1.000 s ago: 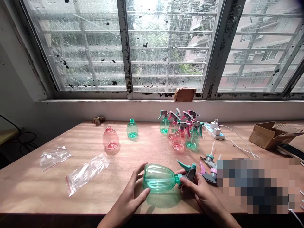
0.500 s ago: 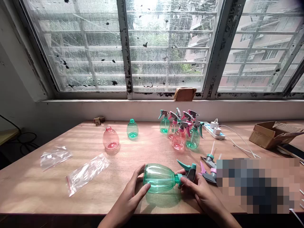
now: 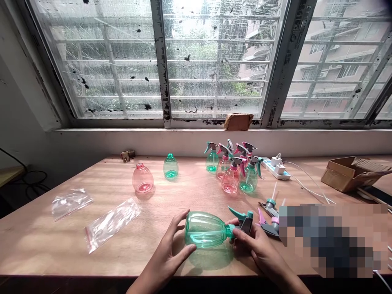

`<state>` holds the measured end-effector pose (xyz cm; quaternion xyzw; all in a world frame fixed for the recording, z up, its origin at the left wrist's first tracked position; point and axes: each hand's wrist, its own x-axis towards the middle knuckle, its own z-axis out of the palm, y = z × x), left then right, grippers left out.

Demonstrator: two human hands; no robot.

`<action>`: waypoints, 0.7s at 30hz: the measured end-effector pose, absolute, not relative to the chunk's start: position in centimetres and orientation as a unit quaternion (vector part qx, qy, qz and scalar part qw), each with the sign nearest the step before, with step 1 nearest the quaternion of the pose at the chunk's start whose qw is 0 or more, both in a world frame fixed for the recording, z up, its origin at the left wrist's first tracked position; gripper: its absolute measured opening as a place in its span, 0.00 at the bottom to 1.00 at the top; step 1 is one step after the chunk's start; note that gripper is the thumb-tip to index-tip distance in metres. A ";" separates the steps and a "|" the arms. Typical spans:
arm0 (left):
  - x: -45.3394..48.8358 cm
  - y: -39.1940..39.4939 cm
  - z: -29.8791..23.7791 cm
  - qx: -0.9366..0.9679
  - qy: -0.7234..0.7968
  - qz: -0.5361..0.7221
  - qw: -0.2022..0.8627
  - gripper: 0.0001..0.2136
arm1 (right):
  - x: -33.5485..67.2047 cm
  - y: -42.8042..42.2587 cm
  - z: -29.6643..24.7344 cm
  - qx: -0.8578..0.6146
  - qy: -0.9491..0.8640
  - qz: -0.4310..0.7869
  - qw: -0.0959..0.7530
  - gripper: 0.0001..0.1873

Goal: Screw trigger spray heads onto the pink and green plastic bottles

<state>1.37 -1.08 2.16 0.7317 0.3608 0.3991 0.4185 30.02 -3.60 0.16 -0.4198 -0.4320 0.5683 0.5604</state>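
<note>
A green transparent spray bottle (image 3: 206, 229) lies on its side just above the table's front part, its base to the left and its spray head (image 3: 245, 223) to the right. My left hand (image 3: 171, 241) curves round the base end, thumb at the lower edge and fingers at the upper one. With thumb and fingers my right hand (image 3: 255, 245) grips the green collar at the neck. The head's teal trigger points up and left. Right of that hand lie two loose spray heads, one with a teal collar (image 3: 271, 202) and one with a pink collar (image 3: 275, 221).
An uncapped pink bottle (image 3: 143, 179) and an uncapped green bottle (image 3: 170, 166) stand at the left back. Several capped spray bottles (image 3: 230, 181) cluster behind my hands. Plastic bags (image 3: 112, 224) lie left. A power strip (image 3: 277, 169) and cardboard box (image 3: 343, 175) are right. A blurred patch covers the right front.
My left thumb has shifted slightly to the right and down along the bottle's base end. The bottle and my right hand stay in nearly the same place.
</note>
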 end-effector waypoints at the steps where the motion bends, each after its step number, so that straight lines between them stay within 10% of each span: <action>1: 1.4 -1.1 2.3 0.726 0.363 0.396 0.428 0.29 | 30.0 -3.6 0.1 -0.420 -0.429 0.570 0.561 0.23; 21: 1.3 -1.3 3.0 0.674 0.337 0.376 0.539 0.27 | 29.5 -3.9 0.4 -0.394 -0.396 0.614 0.557 0.24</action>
